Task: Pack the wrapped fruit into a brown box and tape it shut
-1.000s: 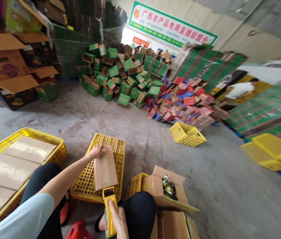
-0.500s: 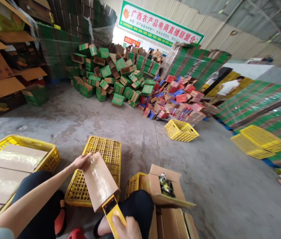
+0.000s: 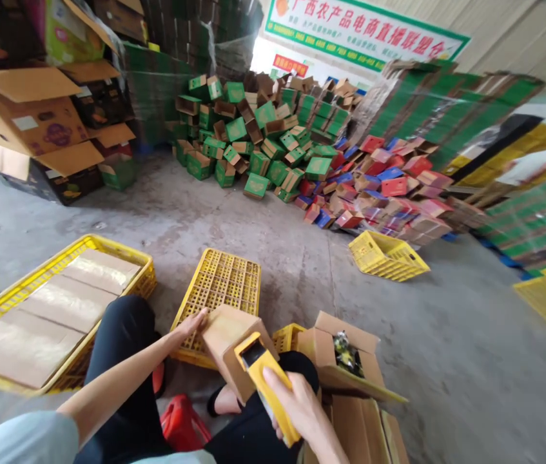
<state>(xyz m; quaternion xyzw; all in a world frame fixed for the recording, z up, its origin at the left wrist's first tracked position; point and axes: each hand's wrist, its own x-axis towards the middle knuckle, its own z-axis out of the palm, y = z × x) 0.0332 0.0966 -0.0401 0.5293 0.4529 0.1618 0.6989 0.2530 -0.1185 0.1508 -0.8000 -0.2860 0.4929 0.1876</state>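
A small brown cardboard box (image 3: 234, 341) is tilted over the front end of an upturned yellow plastic crate (image 3: 227, 274), by my knees. My left hand (image 3: 194, 324) grips its far left edge, arm stretched out. In my right hand (image 3: 296, 399) is a yellow tape dispenser (image 3: 267, 386), fingers wrapped round its body. Its dark open end is up against the near right side of the box; whether they touch I cannot tell. To the right stands an open carton (image 3: 318, 348) with dark-wrapped items (image 3: 347, 354) inside.
At left, a yellow crate (image 3: 86, 241) holds several taped boxes (image 3: 69, 293). A red plastic object (image 3: 180, 422) lies between my feet. Farther off are another yellow crate (image 3: 389, 254), heaps of green boxes (image 3: 256, 183) and red boxes (image 3: 393, 187), and a person (image 3: 534, 167) at right.
The box has been turned so its taped face tips away and another side shows. My right hand has lifted the tape dispenser from the box's lower edge. The view has swung left.
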